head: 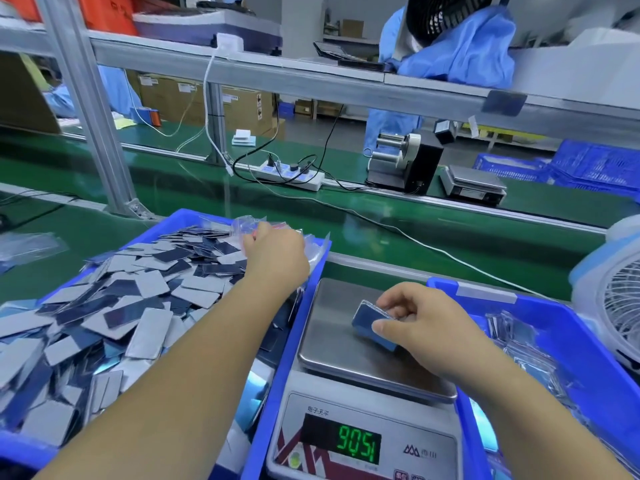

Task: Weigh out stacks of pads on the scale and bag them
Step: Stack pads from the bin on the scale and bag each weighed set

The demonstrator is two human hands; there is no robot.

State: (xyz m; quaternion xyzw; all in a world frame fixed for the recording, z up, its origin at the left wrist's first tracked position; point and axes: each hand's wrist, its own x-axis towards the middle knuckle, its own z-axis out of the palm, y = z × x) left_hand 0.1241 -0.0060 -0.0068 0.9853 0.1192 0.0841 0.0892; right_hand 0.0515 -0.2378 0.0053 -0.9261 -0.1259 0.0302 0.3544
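Steel pan: the scale (363,375) sits on the green desk (398,237) between two blue bins, its stainless platform carrying one stack of pads (372,323) toward the far right side.
Readout: green digits glow on the front panel; they look like 90.51, though the last figure is hard to make out.
Right hand: the right hand (420,322) is curled over the stack, thumb on the near side and fingertips on the far edge, pinching it while it rests on the platform.
Left hand: the left hand (277,256) reaches to the far corner of the left bin (277,358), fingers bent down among clear plastic bags (249,223); whether it has actually caught one I cannot tell.
Loose stock: a deep heap of loose pads (114,306), grey and dark blue, fills the left bin.
Finished work: the right bin (588,341) holds what seem to be filled clear packets (519,337) lying along its floor.
Progress: some packets appear done, one stack is weighed or nearly so and not yet bagged, and a large heap is left, so I judge most of the job remains.
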